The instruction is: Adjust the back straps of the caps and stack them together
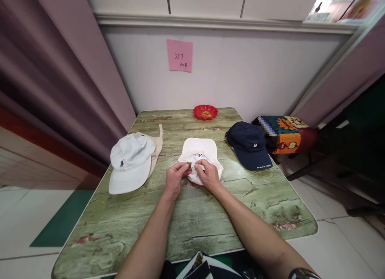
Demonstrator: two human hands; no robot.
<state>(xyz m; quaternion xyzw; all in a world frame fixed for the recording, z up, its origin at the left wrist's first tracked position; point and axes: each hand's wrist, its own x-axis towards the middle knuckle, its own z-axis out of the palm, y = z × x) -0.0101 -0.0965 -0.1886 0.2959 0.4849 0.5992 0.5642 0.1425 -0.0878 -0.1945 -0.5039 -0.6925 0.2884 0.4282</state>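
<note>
A white baseball cap (200,146) with dark letters lies at the middle of the table, its brim toward the wall. Both hands are at its near side, fingertips close together. My left hand (177,176) pinches a small brownish, metal-looking buckle (189,164) at the cap's strap. Closed on the white strap just beside it is my right hand (209,175); the fingers partly hide the strap. To the left sits a pale cap (132,154) with a small dark logo, overlapping a beige strapped piece (158,144). A navy cap (249,144) lies at right.
A red scalloped dish (205,112) stands at the far edge of the green wood-patterned table (210,222). On the wall behind hangs a pink note (179,56). Beyond the table's right edge is a stool with a colourful printed cover (288,134). Curtains (87,66) flank the left side.
</note>
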